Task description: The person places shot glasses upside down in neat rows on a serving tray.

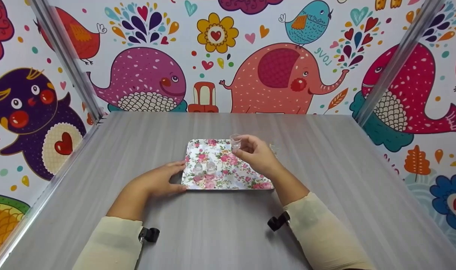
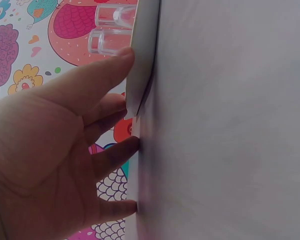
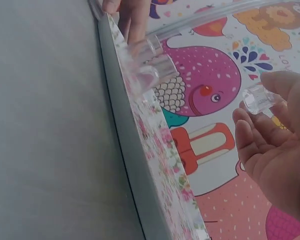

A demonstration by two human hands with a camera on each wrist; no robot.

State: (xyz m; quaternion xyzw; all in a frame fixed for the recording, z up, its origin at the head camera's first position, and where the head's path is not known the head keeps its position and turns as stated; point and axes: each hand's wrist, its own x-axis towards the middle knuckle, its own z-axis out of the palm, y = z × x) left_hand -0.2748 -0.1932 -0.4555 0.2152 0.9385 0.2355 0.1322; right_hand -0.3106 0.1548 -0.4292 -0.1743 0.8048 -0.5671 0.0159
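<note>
A floral tray (image 1: pixel 237 180) lies on the table. My left hand (image 1: pixel 160 180) touches its left side, thumb at the near corner and fingers spread; in the left wrist view the hand (image 2: pixel 65 145) shows two fingertips on the tabletop. Above the tray's far part, my right hand (image 1: pixel 259 153) pinches a small clear shot glass (image 1: pixel 235 141) between thumb and fingers. That held glass (image 3: pixel 257 99) is tilted in the right wrist view. Two similar shot glasses, a left one (image 1: pixel 198 169) and a right one (image 1: pixel 211 167), stand side by side on the tray's left part.
The grey wood-grain table (image 1: pixel 212 228) spreads around the tray. Printed cartoon panels (image 1: pixel 145 82) stand behind and at both sides, with metal posts (image 1: pixel 68 56) at the corners. A faint edge of something shows behind the right hand, too hidden to identify.
</note>
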